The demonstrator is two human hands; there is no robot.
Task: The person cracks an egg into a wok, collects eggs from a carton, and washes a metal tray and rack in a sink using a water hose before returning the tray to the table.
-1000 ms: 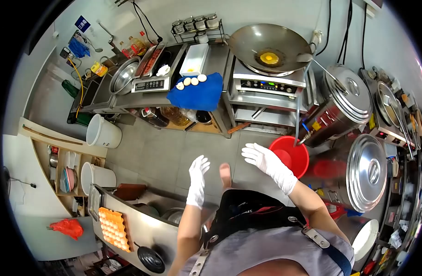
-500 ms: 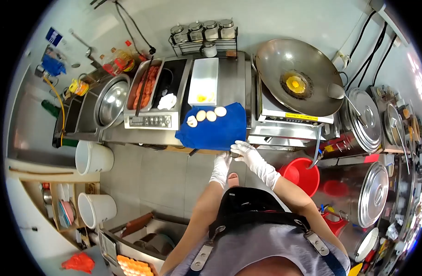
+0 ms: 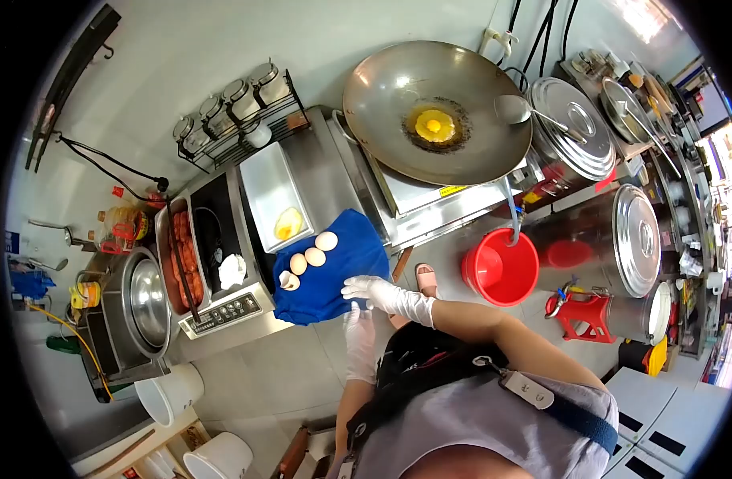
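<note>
Egg (image 3: 434,126) in wok (image 3: 378,100), three whole eggs (image 3: 315,257) left on cloth (image 3: 327,297), right hand (image 3: 386,295) and left hand (image 3: 360,342) by its edge (fingers clamped? can't tell)!

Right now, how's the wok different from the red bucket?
The wok is grey metal, but the bucket is bright red. The wok is wide and shallow; the bucket is narrower and deeper. The wok sits up on the cooker with yellow egg in it, while the bucket is lower down, with a hose reaching into it. Both are round and open on top.
</note>
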